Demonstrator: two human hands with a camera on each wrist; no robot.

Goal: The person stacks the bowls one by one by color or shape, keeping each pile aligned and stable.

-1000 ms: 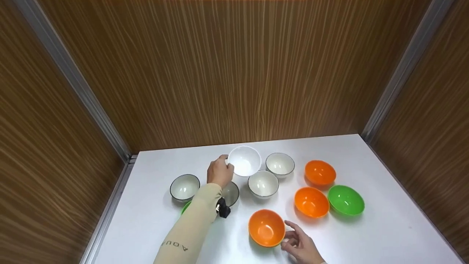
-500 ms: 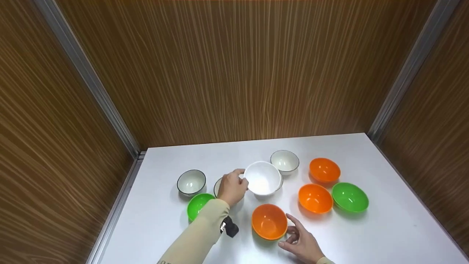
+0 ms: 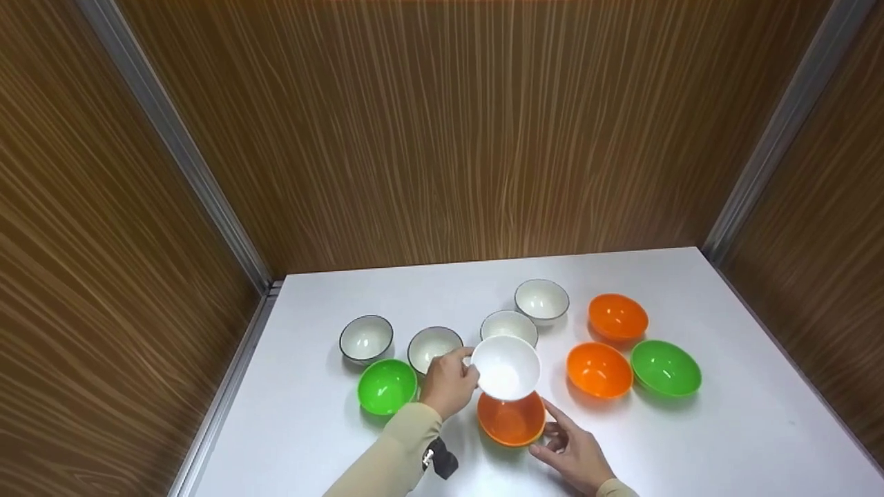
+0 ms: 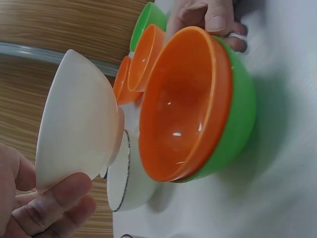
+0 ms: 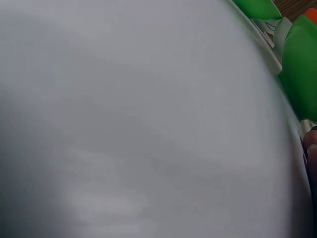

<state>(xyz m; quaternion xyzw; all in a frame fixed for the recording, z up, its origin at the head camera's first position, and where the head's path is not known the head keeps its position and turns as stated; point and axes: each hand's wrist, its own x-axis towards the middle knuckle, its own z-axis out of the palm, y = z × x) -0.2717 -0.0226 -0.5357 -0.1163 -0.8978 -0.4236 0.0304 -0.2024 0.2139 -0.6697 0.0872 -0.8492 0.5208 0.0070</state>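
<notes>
My left hand (image 3: pixel 449 383) pinches the edge of a white bowl (image 3: pixel 506 368), holding it tilted above the table. Below it in the head view, partly covered by it, stands an orange bowl (image 3: pixel 510 422). The left wrist view shows that orange bowl nested in a green bowl (image 4: pixel 242 114). My right hand (image 3: pixel 572 452) is at the right side of this stack, thumb and fingers spread apart against or very near its side; exact contact is unclear. Just behind the held bowl is a white bowl with a dark rim (image 3: pixel 509 326).
Left of the stack are a green bowl (image 3: pixel 387 386) and two dark-rimmed bowls (image 3: pixel 366 339). Another dark-rimmed bowl (image 3: pixel 542 300) is at the back. To the right sit two orange bowls (image 3: pixel 599 371) and a green bowl (image 3: pixel 665 369). Wood-patterned panels (image 3: pixel 483 138) enclose the white table.
My left hand has brought the white bowl from the back of the table toward me, to above the orange bowl. My right hand has stayed beside the stack.
</notes>
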